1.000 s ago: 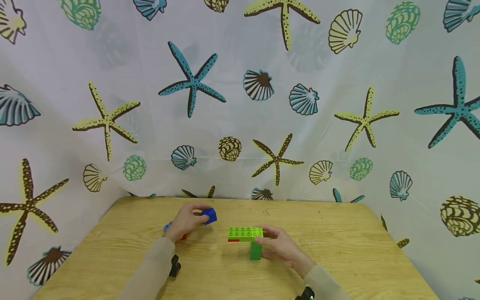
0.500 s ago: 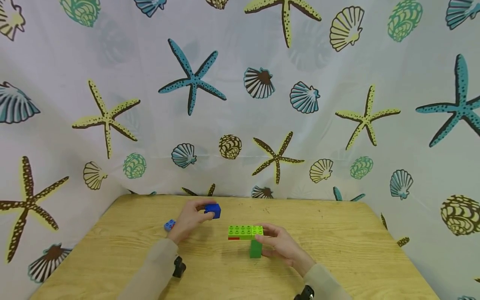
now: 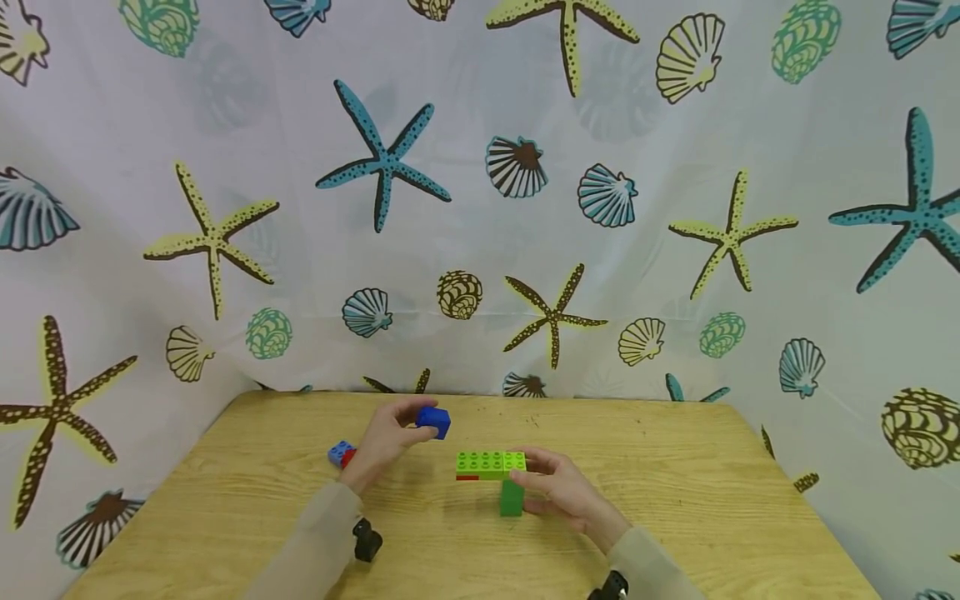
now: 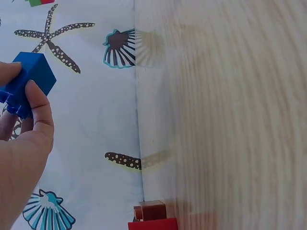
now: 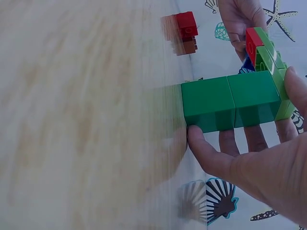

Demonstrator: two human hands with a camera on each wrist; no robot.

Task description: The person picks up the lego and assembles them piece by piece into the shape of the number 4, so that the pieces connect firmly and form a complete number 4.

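My left hand [image 3: 392, 435] pinches a blue toy brick [image 3: 437, 421] between thumb and fingers, above the table. In the left wrist view the same blue brick [image 4: 36, 76] lies tilted, its studs toward the palm side. To the right, my right hand [image 3: 566, 493] holds a built piece from the side. Two stacked dark green bricks [image 5: 211, 100] form its upright. Light green bricks [image 3: 480, 464] lie across the top and reach out to the left, with a red brick [image 5: 251, 45] under the overhanging end. The upright appears to stand on the table.
On the wooden table [image 3: 675, 467], left of my left forearm, lie a lighter blue brick [image 3: 341, 452] and a red brick [image 3: 348, 457], partly covered by the wrist. A patterned curtain [image 3: 480, 233] closes off the back and both sides.
My left hand has moved a little to the right with the blue brick, toward the green piece. More of the red brick shows behind its wrist. My right hand stays put.
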